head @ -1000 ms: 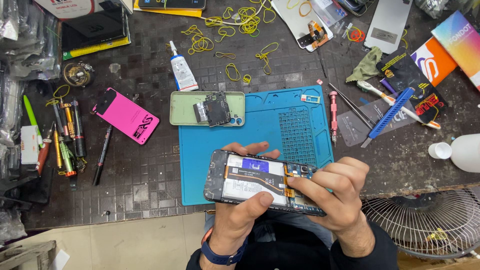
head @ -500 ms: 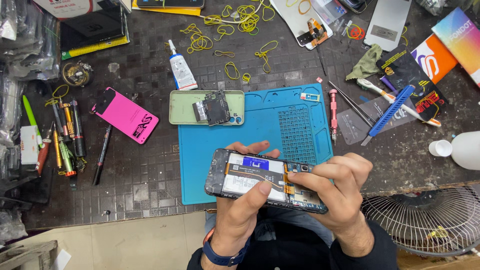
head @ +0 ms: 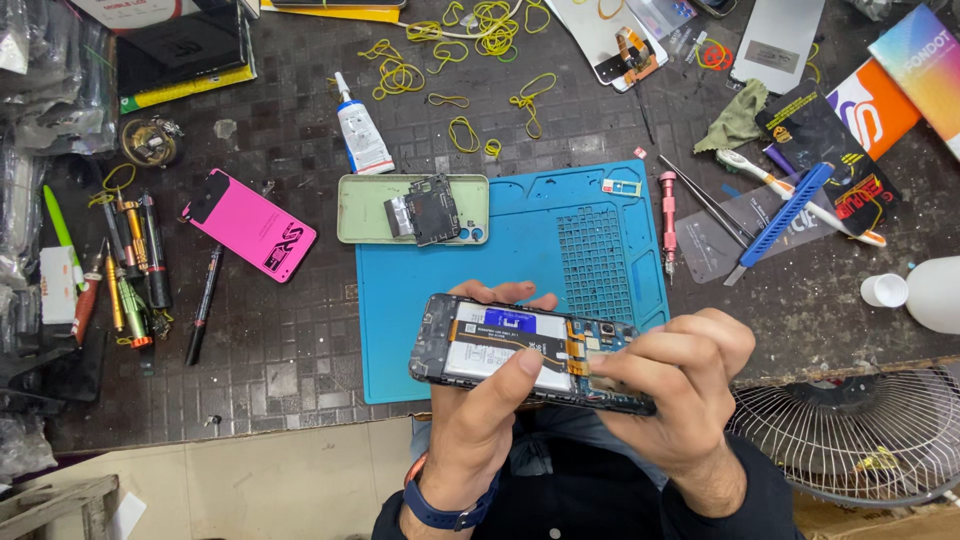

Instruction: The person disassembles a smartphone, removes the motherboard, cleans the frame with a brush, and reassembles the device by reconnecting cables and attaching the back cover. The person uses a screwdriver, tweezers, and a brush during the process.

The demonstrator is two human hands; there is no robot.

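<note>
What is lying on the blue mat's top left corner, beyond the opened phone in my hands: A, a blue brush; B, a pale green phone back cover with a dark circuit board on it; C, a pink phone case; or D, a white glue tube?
B: the pale green back cover lies across the top left corner of the blue mat with a dark circuit board resting on it, beyond the opened phone.

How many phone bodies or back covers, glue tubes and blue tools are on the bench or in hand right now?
Opened phone: 1, held in the left hand and right hand
Back covers: 2, pink, green
Glue tube: 1
Blue tool: 1
Total: 5
</note>
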